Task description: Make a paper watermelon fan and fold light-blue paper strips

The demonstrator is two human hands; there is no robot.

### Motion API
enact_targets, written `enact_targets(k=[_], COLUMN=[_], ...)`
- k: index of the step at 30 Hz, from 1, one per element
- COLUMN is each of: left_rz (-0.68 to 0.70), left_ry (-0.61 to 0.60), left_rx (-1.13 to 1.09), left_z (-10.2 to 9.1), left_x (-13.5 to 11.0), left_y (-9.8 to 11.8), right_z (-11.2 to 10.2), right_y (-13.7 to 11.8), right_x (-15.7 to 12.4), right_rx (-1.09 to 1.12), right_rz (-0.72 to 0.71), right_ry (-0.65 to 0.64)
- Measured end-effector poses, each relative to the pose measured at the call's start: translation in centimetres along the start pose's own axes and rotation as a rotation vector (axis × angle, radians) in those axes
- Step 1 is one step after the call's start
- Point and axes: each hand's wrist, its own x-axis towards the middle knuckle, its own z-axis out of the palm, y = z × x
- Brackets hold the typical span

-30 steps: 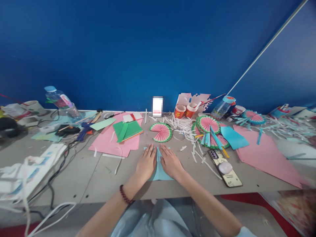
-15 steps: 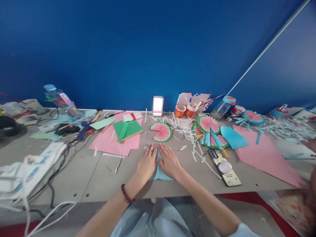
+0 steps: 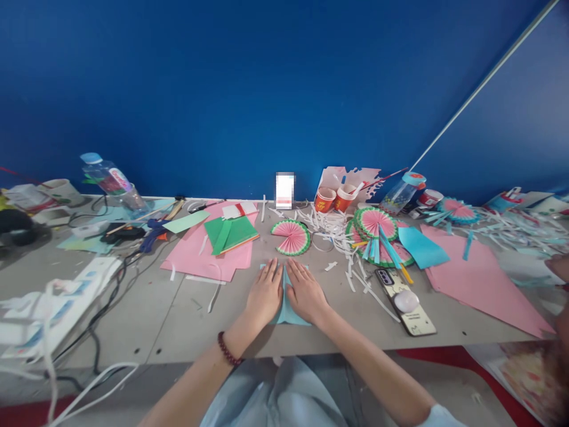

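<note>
A light blue sheet of paper (image 3: pixel 290 313) with a crease down its middle lies on the table in front of me, mostly covered by my hands. My left hand (image 3: pixel 265 290) rests flat on its left half, fingers stretched out and pointing away from me. Flat on the right half is my right hand (image 3: pixel 306 289), its fingers also extended. Both thumbs lie close to the middle crease. Just beyond my fingertips is a pleated pink and green paper fan (image 3: pixel 291 236), spread in a round with a gap at its left.
Pink sheets (image 3: pixel 208 255) and green paper (image 3: pixel 235 232) lie left; a phone (image 3: pixel 406 301), more fans (image 3: pixel 377 228) and pink paper (image 3: pixel 480 279) lie right. Paper cups (image 3: pixel 325 200) and white strips (image 3: pixel 331 231) are behind. A power strip (image 3: pixel 66 308) is far left. Another person's hand (image 3: pixel 558 268) shows at right.
My hands stay flat on the blue paper with hardly any movement. The view has shifted very slightly, and the other person's hand at the right edge has moved a little.
</note>
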Motion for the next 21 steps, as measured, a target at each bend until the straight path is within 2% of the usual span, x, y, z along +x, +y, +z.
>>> enact_targets(k=[7,12,21], left_rz=[0.011,0.037,0.006], left_ry=[0.035,0.03,0.05], left_rx=[-0.03,-0.008,0.047], left_z=[-1.0,-0.1,1.0], left_x=[0.4,0.3,0.0], left_y=[-0.7,-0.7,0.0], right_z=[-0.4,-0.2,0.3], right_y=[0.7,0.9,0.1], right_x=[0.1,0.1,-0.3], right_rx=[-0.012,0.0,-0.057], right_rz=[-0.014,-0.019,0.043], right_ry=[0.053,0.008,0.026])
